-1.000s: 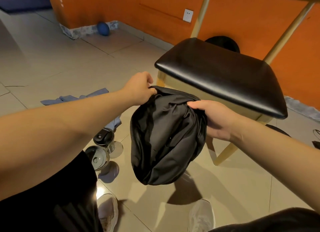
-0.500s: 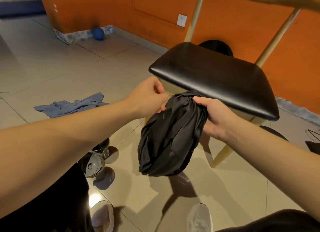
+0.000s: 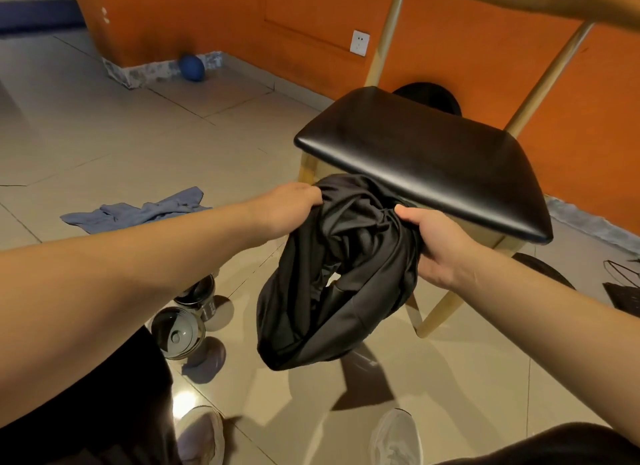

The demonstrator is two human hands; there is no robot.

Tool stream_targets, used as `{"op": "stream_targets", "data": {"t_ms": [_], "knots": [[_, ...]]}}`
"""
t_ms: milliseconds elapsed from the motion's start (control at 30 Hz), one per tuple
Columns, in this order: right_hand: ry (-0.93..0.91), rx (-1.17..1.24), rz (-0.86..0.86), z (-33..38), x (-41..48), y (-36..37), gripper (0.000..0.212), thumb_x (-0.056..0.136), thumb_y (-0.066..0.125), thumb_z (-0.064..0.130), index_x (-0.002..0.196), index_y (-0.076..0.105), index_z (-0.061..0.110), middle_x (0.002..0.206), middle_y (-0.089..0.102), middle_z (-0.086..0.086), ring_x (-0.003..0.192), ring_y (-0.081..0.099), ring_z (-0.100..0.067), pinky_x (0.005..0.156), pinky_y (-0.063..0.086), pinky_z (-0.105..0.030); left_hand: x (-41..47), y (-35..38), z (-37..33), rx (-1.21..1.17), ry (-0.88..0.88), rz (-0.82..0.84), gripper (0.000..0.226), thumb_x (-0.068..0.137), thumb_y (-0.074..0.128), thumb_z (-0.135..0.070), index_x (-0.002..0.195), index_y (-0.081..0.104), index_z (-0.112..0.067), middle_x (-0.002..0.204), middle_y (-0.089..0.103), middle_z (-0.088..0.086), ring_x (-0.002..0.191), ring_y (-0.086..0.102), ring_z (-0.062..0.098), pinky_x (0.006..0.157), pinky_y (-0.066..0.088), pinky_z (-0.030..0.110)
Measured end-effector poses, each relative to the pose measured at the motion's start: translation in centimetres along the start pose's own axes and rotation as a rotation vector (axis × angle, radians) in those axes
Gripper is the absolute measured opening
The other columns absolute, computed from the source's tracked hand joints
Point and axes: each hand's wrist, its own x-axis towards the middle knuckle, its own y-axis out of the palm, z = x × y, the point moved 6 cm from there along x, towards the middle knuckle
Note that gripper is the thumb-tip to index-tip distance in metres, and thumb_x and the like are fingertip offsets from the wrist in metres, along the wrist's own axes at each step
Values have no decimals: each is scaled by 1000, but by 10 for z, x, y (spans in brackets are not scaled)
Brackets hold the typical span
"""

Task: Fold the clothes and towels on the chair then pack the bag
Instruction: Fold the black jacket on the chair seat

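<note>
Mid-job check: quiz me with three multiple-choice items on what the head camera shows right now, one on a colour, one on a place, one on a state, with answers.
1. The chair seat is:
A. white
B. black
C. red

2. The blue cloth lies:
A. on the chair seat
B. on the floor
C. in a drawer

3. The black bag is:
A. lying on the floor
B. resting on the chair seat
C. held up by the left hand and the right hand

Answers:
1 B, the cushion is glossy black.
2 B, it lies crumpled on the floor, to the left of the chair.
3 C, both hands grip its upper edge and it hangs above the floor, in front of the seat.
</note>
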Motion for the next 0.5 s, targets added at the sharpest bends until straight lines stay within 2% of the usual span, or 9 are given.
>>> {"op": "stream_targets", "data": {"t_ms": [67, 100, 200, 267, 367, 433, 500], "knots": [[25, -69, -48, -4, 4, -8, 29, 104, 56, 23, 127, 65, 7, 113, 76, -14, 102, 75, -32, 89, 58, -43, -1, -7, -1, -130, -35, -75, 33, 96, 45, -33, 103, 62, -6, 105, 66, 23, 98, 62, 40, 95, 49, 45], [39, -113, -62, -6, 5, -10, 29, 103, 58, 22, 126, 66, 7, 112, 77, -13, 101, 75, -32, 91, 57, -43, -2, -8, -2, -211, -55, -98, 32, 96, 46, -33, 103, 63, -8, 108, 66, 24, 101, 62, 41, 96, 49, 45], [40, -234, -77, -8, 6, -13, 20, 100, 63, 15, 115, 71, 6, 101, 79, -11, 86, 77, -27, 81, 59, -39, 1, -11, -2, -414, -96, -139, 22, 102, 45, -27, 95, 60, -12, 88, 63, 10, 85, 57, 27, 76, 42, 33], [0, -347, -146, -6, 8, -18, 15, 97, 64, 10, 109, 71, 6, 100, 78, -10, 83, 75, -25, 76, 57, -37, 1, -12, -3, -526, -110, -136, 23, 103, 44, -23, 92, 61, -12, 74, 67, 2, 75, 61, 20, 69, 45, 28], [-149, -667, -292, 6, 11, -25, 32, 89, 63, 8, 121, 61, 4, 105, 62, -10, 84, 59, -21, 76, 46, -35, 0, -11, -6, -636, -133, -117, 21, 104, 43, -19, 96, 61, -12, 79, 69, 3, 75, 65, 18, 69, 50, 27], [-342, -806, -363, 19, 4, -18, 28, 86, 62, 8, 114, 58, 11, 106, 60, -7, 83, 58, -19, 72, 47, -35, 1, -10, -6, -667, -135, -109, 21, 104, 42, -18, 101, 62, -11, 84, 70, 4, 79, 66, 18, 69, 51, 27], [-484, -814, -298, 25, -3, -5, 15, 84, 63, 5, 96, 62, 15, 95, 68, -8, 85, 64, -24, 74, 52, -38, 3, -9, -6, -710, -132, -102, 24, 103, 41, -17, 112, 63, -9, 98, 72, 7, 91, 68, 22, 79, 53, 31]]}}
